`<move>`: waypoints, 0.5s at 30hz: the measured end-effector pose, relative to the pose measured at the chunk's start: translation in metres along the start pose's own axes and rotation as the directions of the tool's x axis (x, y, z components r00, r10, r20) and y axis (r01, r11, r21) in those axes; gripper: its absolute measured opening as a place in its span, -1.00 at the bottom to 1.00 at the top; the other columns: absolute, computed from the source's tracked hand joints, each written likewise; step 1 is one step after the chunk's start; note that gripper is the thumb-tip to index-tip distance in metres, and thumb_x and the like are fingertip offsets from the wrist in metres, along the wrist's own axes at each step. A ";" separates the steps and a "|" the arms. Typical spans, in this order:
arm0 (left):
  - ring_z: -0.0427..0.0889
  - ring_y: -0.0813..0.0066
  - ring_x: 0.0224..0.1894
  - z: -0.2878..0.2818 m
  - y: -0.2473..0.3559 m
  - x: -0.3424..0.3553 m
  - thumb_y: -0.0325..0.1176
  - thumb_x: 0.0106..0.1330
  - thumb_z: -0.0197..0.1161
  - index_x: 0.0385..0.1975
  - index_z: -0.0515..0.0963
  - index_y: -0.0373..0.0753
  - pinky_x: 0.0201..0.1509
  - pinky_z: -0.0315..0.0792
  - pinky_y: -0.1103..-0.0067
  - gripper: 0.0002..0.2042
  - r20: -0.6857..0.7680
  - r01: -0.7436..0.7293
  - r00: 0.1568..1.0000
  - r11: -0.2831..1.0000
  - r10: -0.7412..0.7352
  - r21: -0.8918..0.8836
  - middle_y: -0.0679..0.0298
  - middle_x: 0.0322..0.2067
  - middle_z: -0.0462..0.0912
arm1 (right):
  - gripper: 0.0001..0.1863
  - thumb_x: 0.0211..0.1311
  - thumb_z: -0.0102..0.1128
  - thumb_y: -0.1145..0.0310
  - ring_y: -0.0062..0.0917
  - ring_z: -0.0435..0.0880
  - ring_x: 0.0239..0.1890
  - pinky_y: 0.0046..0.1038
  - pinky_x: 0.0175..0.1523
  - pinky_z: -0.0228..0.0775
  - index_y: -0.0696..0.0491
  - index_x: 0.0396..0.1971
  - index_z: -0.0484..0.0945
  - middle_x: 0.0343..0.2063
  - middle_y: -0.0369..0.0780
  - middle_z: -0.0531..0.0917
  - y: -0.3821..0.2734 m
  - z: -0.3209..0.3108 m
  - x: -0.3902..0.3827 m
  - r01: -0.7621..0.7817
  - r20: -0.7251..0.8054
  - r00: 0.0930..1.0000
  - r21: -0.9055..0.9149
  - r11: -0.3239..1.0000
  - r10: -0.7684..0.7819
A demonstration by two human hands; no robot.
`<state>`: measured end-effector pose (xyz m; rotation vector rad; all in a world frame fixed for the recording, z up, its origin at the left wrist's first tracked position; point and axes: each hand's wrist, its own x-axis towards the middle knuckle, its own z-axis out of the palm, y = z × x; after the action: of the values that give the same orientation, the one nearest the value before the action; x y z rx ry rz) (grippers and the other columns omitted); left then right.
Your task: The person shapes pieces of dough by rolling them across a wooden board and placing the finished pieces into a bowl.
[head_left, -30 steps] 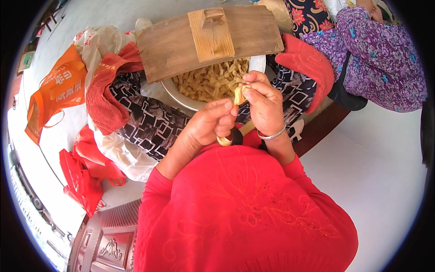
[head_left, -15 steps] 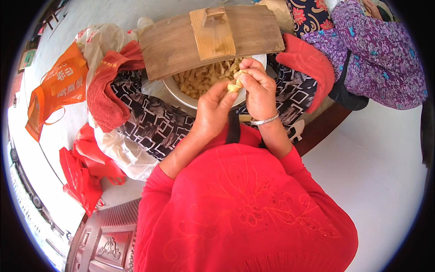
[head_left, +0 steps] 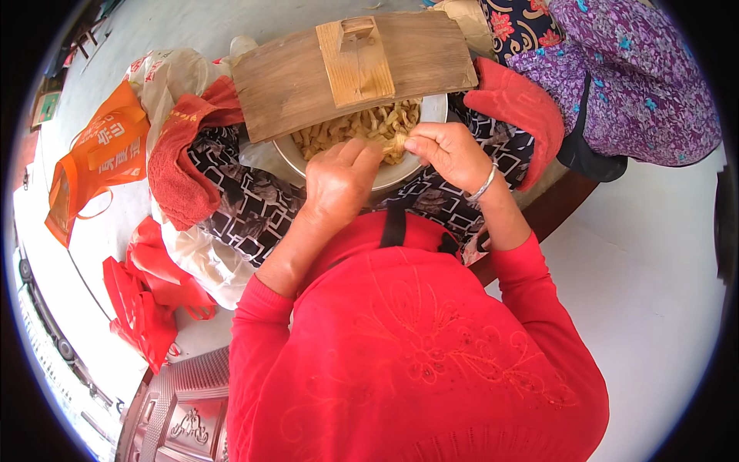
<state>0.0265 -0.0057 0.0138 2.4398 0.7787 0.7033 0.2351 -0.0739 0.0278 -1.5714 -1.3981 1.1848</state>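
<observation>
The wooden lid (head_left: 354, 73) lies across the far half of the metal basin (head_left: 400, 165), leaving the near half open; the basin sits on patterned black-and-white cloth (head_left: 239, 208) with red towels (head_left: 181, 165) at its left and right, and orange and red bags (head_left: 96, 158) lie on the pale floor to the left. The basin holds a heap of pale yellow strips (head_left: 362, 127). Both hands work at the near rim. To do this step well, keep the piece over the open part of the basin so that anything dropped falls back in, and pinch lightly, since the strips look soft and liable to tear. The left hand (head_left: 339, 181) rests palm down at the rim, fingers (head_left: 362, 150) loosely curled toward the strips; whether it grips anything cannot be told. The right hand (head_left: 450, 154), with a bracelet (head_left: 483, 186) at the wrist, is closed in a pinch on one small strip (head_left: 396, 142) just above the heap
</observation>
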 end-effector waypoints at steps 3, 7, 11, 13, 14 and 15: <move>0.59 0.15 -0.43 0.001 -0.004 0.000 -0.48 0.17 0.28 -0.33 0.58 -0.28 -0.39 0.46 0.42 -0.90 0.037 0.121 0.993 0.961 -0.116 -0.248 0.18 -0.50 0.56 | -0.67 0.32 0.15 0.28 -0.67 0.40 -0.57 -0.43 -0.46 0.23 0.21 -0.54 0.45 -0.69 -0.24 0.41 -0.010 -0.007 -0.005 -0.023 0.068 0.997 -0.145 0.989 0.033; 0.60 0.14 -0.40 -0.008 -0.005 -0.003 -0.46 0.21 0.27 -0.32 0.58 -0.30 -0.34 0.46 0.47 -0.91 0.136 0.199 0.977 0.920 -0.161 -0.338 0.13 -0.47 0.58 | -0.70 0.32 0.17 0.23 -0.64 0.56 -0.43 -0.46 -0.33 0.38 0.21 -0.37 0.55 -0.54 -0.19 0.58 0.005 -0.014 -0.011 0.228 0.140 0.971 -0.327 0.917 -0.192; 0.60 0.18 -0.40 -0.007 -0.010 0.008 -0.44 0.24 0.26 -0.30 0.59 -0.30 -0.32 0.46 0.52 -0.90 0.149 0.164 0.981 0.948 -0.126 -0.274 0.11 -0.46 0.58 | -0.68 0.32 0.18 0.26 -0.62 0.62 -0.31 -0.58 -0.17 0.49 0.22 -0.12 0.57 -0.35 -0.27 0.66 0.000 -0.013 0.010 0.038 -0.118 0.993 0.152 0.988 -0.020; 0.61 0.27 -0.41 0.001 -0.009 0.014 -0.43 0.25 0.26 -0.29 0.60 -0.31 -0.31 0.45 0.55 -0.89 0.126 0.115 0.989 0.949 -0.080 -0.293 0.12 -0.46 0.59 | -0.73 0.32 0.18 0.31 -0.66 0.61 -0.35 -0.61 -0.22 0.49 0.22 -0.16 0.59 -0.37 -0.28 0.65 -0.009 -0.011 0.022 -0.174 0.112 0.982 0.267 0.948 0.149; 0.58 0.32 -0.45 0.001 -0.011 0.017 -0.41 0.26 0.26 -0.31 0.60 -0.29 -0.35 0.44 0.54 -0.89 0.168 0.206 0.974 0.901 -0.151 -0.381 0.15 -0.49 0.58 | -0.76 0.31 0.18 0.33 -0.67 0.61 -0.38 -0.62 -0.24 0.49 0.21 -0.19 0.60 -0.38 -0.28 0.65 -0.012 -0.011 0.028 -0.283 0.232 0.948 0.303 0.910 0.218; 0.56 0.37 -0.49 0.002 -0.013 0.019 -0.39 0.27 0.26 -0.32 0.60 -0.28 -0.39 0.43 0.54 -0.89 0.215 0.294 0.952 0.837 -0.216 -0.461 0.18 -0.52 0.57 | -0.82 0.30 0.17 0.39 -0.71 0.58 -0.47 -0.65 -0.32 0.47 0.20 -0.26 0.61 -0.43 -0.30 0.63 -0.008 -0.010 0.034 -0.319 0.296 0.927 0.289 0.903 0.232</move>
<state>0.0354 0.0152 0.0110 1.8613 0.7406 0.5203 0.2421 -0.0386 0.0325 -1.4428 -1.0694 1.7503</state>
